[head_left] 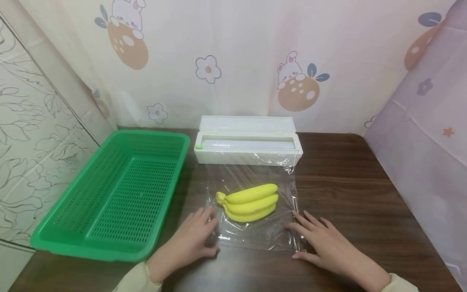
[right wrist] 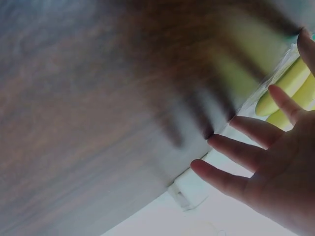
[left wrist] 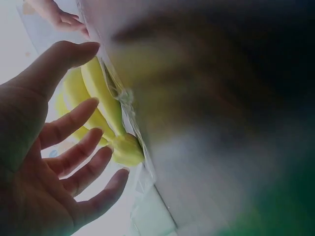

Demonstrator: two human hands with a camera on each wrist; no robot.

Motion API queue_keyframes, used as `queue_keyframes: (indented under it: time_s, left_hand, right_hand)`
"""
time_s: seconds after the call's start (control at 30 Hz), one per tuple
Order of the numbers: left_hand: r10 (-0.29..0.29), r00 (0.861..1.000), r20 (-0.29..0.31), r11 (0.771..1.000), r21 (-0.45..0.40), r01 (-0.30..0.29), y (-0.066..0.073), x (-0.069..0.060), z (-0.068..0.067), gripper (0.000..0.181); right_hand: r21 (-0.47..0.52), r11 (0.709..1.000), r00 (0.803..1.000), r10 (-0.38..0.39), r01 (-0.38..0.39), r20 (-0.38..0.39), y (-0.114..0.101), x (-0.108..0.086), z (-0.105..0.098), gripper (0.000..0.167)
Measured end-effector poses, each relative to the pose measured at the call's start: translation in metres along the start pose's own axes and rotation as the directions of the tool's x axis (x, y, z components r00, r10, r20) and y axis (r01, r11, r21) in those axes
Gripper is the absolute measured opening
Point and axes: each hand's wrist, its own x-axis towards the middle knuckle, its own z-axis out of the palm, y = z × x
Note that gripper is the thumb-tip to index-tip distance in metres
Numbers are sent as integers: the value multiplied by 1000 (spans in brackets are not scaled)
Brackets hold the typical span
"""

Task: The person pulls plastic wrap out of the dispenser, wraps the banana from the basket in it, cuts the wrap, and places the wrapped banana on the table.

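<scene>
Beyond the bananas (head_left: 251, 203), an open white box (head_left: 202, 157) holds a film roll (head_left: 248, 144).

Curtain (head_left: 248, 48): behind the table (head_left: 339, 178).
Basket (head_left: 91, 252): on the table, left side.
Wrap box (head_left: 219, 157): on the table, at the rear, right of the basket (lid (head_left: 248, 123) along its rear side).
Roll (head_left: 248, 144): in the wrap box.
Film (head_left: 255, 240): on the table, before the wrap box.
Bananas (head_left: 251, 205): 1 bunch of 3, on the film, stem end left.
Left hand (head_left: 191, 235): at the film's left edge, right of the basket.
Right hand (head_left: 326, 243): at the film's right edge.
</scene>
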Motion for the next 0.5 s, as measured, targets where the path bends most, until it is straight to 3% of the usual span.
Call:
queue_keyframes:
  time_s: [0.23,0.5]
  left_hand:
    - [-5,998,62,999,37,3,-4,-5,0,27]
    - [28,999,18,999,45,-28,-7,-6,3,13]
  right_hand:
    - [17,997,996,-79,80,-51,0,3,1,40]
    - [6,988,979,-150,153,-139,-2,7,5,30]
